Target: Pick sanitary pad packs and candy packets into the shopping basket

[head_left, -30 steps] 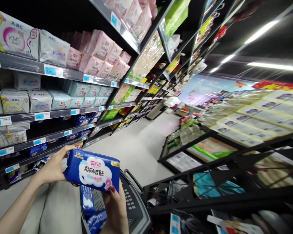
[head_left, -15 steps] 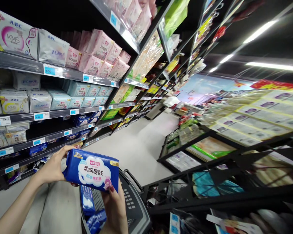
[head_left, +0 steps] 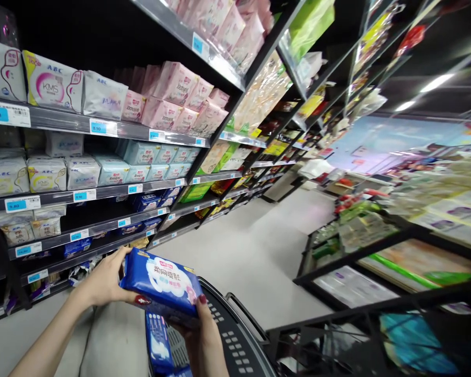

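Observation:
Between both hands is a blue pack of sanitary pads [head_left: 163,283], its printed front tilted upward. My left hand [head_left: 105,280] grips the pack's left end, thumb along the lower edge. At the right end, my right hand [head_left: 206,332] closes around the corner from below, thumb on the near side. Beneath the pack stands a dark grey shopping basket [head_left: 235,340] with a slotted wall and a handle. Inside it lies another blue pack [head_left: 159,340], with more blue wrapping partly hidden below my right hand.
To the left, shelves [head_left: 58,121] hold white, pink [head_left: 172,86] and light blue packs [head_left: 141,153]. Grey floor [head_left: 239,246] runs down the aisle. Black display racks [head_left: 349,251] with packaged goods line the right side. My knees in light trousers [head_left: 115,340] are beside the basket.
The view has swung right, so the shelves sit further right in the picture. Both hands still hold the pack, which has tipped back, showing more of its lower side.

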`<state>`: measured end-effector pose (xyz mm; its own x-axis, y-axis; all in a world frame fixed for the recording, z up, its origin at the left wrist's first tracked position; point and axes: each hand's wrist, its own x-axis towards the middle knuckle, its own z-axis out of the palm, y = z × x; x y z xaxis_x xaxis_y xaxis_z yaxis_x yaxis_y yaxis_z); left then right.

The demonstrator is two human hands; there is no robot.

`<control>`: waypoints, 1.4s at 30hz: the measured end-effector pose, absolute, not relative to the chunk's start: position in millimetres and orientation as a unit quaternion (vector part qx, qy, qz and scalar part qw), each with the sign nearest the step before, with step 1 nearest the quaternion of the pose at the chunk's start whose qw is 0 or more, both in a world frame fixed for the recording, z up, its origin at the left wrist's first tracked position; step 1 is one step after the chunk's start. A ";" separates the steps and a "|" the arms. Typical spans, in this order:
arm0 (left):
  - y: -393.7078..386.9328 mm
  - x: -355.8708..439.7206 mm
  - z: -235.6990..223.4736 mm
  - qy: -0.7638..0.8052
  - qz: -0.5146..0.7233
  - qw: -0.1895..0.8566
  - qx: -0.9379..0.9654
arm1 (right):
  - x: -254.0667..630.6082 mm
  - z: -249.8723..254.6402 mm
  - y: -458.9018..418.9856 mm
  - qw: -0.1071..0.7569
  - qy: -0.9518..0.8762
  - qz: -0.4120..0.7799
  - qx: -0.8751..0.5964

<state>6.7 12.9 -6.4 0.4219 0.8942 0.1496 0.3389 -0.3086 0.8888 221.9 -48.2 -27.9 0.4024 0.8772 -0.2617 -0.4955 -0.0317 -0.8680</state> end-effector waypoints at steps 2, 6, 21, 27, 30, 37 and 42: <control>14.1 5.7 -7.6 0.418 0.333 0.417 0.735 | 219.3 -23.2 -48.5 0.653 -0.199 0.506 -0.527; 15.3 5.0 -9.6 0.429 0.322 0.417 0.734 | 214.7 -18.9 -47.6 0.610 -0.220 0.496 -0.578; 17.4 5.9 -12.0 0.399 0.338 0.435 0.733 | 217.5 -21.3 -48.7 0.585 -0.256 0.490 -0.593; 15.8 6.2 -10.9 0.416 0.331 0.415 0.739 | 221.6 -22.5 -49.5 0.637 -0.278 0.483 -0.532; 15.8 6.2 -10.5 0.385 0.363 0.414 0.741 | 225.7 -23.5 -49.8 0.656 -0.290 0.490 -0.495; 17.9 3.0 -7.4 0.325 0.411 0.388 0.758 | 233.5 -33.5 -53.3 0.649 -0.314 0.453 -0.524; 19.6 3.9 -8.0 0.316 0.410 0.395 0.759 | 244.2 -45.4 -53.7 0.620 -0.358 0.446 -0.536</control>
